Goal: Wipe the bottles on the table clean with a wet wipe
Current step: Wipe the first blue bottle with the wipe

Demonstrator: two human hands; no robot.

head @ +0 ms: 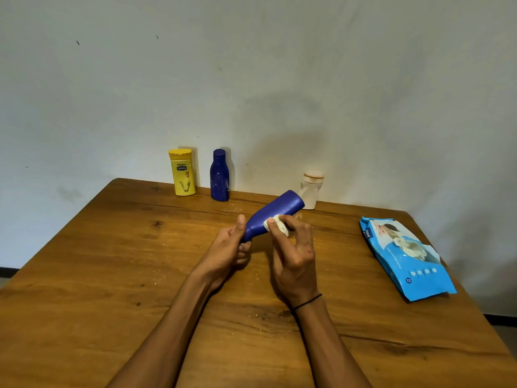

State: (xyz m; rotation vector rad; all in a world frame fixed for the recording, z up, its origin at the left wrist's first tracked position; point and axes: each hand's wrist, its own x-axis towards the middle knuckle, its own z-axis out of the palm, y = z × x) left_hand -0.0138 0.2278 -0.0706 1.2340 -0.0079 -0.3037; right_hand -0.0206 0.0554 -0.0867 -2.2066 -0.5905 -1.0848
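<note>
Left hand (228, 249) grips the neck end of a tilted blue bottle (275, 212) above mid-table (98, 275); right hand (293, 253) pinches a wet wipe (275, 224) against its side. Wipe pack (405, 256) lies right.

The wooden desk (112, 275) carries a yellow bottle (182, 172), a blue bottle (219, 176), a white bottle (311, 190) and a blue wipes pack (405, 256).
</note>
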